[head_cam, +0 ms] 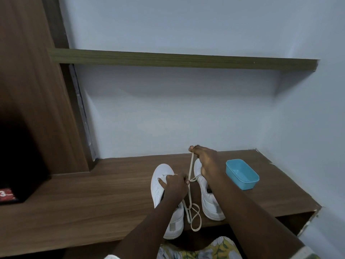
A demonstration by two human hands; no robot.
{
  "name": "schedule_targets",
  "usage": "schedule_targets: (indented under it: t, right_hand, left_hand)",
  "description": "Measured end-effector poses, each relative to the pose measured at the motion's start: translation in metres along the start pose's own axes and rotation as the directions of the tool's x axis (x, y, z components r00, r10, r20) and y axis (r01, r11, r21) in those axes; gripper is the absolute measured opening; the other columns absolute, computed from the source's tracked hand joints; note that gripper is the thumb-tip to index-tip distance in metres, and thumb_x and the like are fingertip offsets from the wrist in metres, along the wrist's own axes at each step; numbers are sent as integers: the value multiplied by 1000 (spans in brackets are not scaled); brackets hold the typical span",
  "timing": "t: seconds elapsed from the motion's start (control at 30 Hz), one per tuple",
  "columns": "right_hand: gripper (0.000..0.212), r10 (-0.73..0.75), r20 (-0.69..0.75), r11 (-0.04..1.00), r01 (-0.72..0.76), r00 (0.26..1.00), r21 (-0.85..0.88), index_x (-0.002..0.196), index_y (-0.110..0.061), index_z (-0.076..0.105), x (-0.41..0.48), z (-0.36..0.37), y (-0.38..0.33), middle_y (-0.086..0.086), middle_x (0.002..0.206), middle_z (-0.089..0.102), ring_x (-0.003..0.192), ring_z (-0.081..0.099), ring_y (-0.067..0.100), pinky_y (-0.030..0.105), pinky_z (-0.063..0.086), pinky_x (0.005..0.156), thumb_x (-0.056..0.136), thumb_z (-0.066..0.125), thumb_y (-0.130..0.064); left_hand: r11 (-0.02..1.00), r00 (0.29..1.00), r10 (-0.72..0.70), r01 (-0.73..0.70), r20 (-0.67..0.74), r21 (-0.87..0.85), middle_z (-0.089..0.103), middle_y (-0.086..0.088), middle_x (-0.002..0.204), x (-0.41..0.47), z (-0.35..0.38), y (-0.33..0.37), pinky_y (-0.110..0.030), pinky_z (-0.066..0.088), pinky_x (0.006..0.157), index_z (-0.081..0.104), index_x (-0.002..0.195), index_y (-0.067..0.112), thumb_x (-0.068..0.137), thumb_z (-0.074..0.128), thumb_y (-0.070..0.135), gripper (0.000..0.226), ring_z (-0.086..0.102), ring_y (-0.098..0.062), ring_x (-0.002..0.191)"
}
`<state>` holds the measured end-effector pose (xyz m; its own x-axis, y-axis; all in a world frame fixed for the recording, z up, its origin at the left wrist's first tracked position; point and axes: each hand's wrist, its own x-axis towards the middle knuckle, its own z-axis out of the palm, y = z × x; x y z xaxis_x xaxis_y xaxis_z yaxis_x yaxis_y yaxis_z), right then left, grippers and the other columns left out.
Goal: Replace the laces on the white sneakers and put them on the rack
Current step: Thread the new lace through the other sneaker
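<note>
Two white sneakers stand side by side on a brown wooden desk (93, 202), toes towards the wall. My left hand (175, 186) rests on the left sneaker (160, 174) and pinches a cream lace (191, 171) near its lower part. My right hand (205, 161) is raised above the right sneaker (210, 202) and pinches the same lace at its top, pulling it taut upward. The rest of the lace lies in loose loops (195, 217) between the two heels.
A blue plastic box (242, 174) sits open to the right of the sneakers. A wooden wall shelf (177, 58) runs above the desk. A tall wooden cabinet (28, 90) stands at the left. The desk's right end (315, 206) meets the wall.
</note>
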<state>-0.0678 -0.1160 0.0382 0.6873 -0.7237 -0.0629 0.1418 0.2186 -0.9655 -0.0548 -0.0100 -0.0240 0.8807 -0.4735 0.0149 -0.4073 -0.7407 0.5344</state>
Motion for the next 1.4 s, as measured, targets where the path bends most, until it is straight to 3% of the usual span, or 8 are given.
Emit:
schedule_targets:
  t: [0.13,0.27,0.47,0.63,0.9,1.07,1.2,1.4]
  right_hand:
    - [14,38,29,999,-38,999,-8,95,2,68,5,-2,11,2,84,63,82,59,12,26,47,80,82,68,-3]
    - [14,162,122,986,-156,979,-58,74,-3,59,4,1,28,15,74,61,53,59,19,23,44,44,83,65,-11]
    - [24,115,85,987,-104,990,-121,71,-2,66,-6,8,30,19,75,65,63,58,23,33,48,66,64,76,-23]
    - [17,48,10,993,-47,999,-107,66,-23,70,-4,3,27,1,74,67,72,58,21,32,45,69,78,72,-10]
    - [18,-17,9,971,19,1000,-240,66,-26,69,2,2,25,-1,79,73,93,68,21,39,49,90,80,72,-15]
    - [20,-38,-41,961,25,998,-274,63,-20,68,6,-3,21,-1,76,68,79,62,15,32,49,82,75,73,-6]
    - [15,-104,-102,968,77,989,-240,90,-2,74,2,-4,4,9,89,72,86,66,21,31,51,90,75,76,-5]
    - [19,-151,-142,968,117,978,-222,99,-5,74,1,-2,-18,8,92,72,83,66,19,31,54,86,79,73,-5]
  left_hand:
    - [999,999,34,-34,21,-6,64,2,113,4,-5,3,-59,1,112,65,107,26,94,47,27,21,42,-23,124]
    - [889,999,11,-32,-50,-456,69,2,109,9,-17,17,-56,8,114,63,113,26,94,51,27,23,52,-21,118]
    - [826,984,-150,70,-99,-559,70,-6,105,13,-15,22,-52,31,107,66,105,18,94,51,29,22,59,-26,107]
    - [896,985,-83,7,-151,-444,71,-4,88,13,-9,18,-52,33,105,68,86,21,92,55,37,22,62,-25,95]
    - [942,986,-32,-25,-165,-334,62,4,69,1,-3,13,-46,18,114,60,71,19,93,56,32,25,60,-20,91]
    - [967,995,21,-47,-102,-251,70,-4,83,4,11,-1,-51,25,110,68,77,17,90,59,35,24,61,-23,96]
    - [992,998,25,-31,-50,-126,70,-1,89,3,16,-6,-53,11,115,69,83,22,92,54,38,24,57,-21,106]
    - [999,998,50,-51,-45,-5,71,-3,97,3,18,-9,-51,3,117,71,95,21,92,54,39,25,55,-20,111]
